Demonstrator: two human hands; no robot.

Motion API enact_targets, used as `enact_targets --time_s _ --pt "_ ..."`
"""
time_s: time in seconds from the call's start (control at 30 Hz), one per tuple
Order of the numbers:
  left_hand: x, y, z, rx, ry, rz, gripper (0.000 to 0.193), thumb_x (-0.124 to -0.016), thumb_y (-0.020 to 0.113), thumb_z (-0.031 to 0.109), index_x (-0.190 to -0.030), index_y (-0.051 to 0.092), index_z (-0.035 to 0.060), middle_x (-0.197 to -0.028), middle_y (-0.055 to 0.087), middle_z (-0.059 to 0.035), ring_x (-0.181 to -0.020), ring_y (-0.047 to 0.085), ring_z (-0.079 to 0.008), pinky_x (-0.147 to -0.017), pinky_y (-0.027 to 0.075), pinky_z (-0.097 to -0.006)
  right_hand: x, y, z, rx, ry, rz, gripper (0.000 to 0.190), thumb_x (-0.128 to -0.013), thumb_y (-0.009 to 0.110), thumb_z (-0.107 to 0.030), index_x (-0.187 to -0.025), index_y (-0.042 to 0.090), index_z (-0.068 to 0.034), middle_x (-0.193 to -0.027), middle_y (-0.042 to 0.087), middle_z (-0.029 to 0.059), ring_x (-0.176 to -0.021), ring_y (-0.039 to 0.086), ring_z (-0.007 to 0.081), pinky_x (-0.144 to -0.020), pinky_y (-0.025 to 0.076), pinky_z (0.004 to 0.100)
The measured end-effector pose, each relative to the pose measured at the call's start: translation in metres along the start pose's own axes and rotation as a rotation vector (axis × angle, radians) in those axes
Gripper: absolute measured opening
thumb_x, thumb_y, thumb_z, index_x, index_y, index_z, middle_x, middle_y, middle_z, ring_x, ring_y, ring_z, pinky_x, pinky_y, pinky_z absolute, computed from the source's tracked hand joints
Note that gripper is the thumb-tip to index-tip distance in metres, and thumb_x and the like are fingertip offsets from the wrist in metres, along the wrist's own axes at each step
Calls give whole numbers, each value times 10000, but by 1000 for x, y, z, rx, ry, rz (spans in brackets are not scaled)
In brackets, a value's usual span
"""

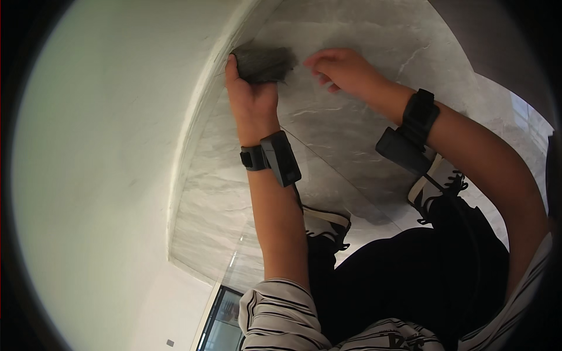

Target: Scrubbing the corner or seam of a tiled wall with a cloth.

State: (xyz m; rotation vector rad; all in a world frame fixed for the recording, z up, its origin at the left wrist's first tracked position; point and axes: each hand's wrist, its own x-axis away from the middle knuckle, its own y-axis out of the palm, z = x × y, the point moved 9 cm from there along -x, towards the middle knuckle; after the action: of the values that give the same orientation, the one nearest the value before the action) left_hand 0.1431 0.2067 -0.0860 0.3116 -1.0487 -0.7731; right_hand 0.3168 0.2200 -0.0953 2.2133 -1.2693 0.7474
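Observation:
My left hand (252, 96) grips a dark grey, fuzzy-edged bundle (265, 63), with the thumb along its left end. What the bundle is made of cannot be told; it may be hair or bristles. It is held above the grey marble-look floor tiles (325, 114), close to the foot of the pale wall. My right hand (338, 70) is a short way to the right of the bundle, fingers loosely curled and apart, touching nothing that shows. Both wrists wear black straps with box-shaped devices.
A pale wall (101, 153) fills the left side, with a skirting strip (186, 127) at its foot. My two shoes (327, 221) stand on the tiles below. A dark brown surface (496, 48) lies at the upper right. A dark-framed glass panel (224, 320) is at the bottom.

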Motion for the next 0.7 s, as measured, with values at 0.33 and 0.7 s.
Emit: enact_targets --time_s 0.33,0.7 --pt "11 -9 -7 54 -29 -30 396 -981 431 307 -1223 481 -2 -1272 514 -166 -1188 483 -306 -1048 358 -444 -1 44 -30 -129 38 -2 585 -872 596 -497 -1241 570 -43 -1030 606 69 -947 577 172 -833 477 290" --pt "16 -42 29 -34 106 152 296 -946 542 231 -1157 548 24 -1162 607 -107 -1101 567 -246 -978 440 -370 -22 58 -56 180 -134 169 375 -829 672 -328 -1080 681 -49 -882 690 79 -811 653 202 -716 508 306"
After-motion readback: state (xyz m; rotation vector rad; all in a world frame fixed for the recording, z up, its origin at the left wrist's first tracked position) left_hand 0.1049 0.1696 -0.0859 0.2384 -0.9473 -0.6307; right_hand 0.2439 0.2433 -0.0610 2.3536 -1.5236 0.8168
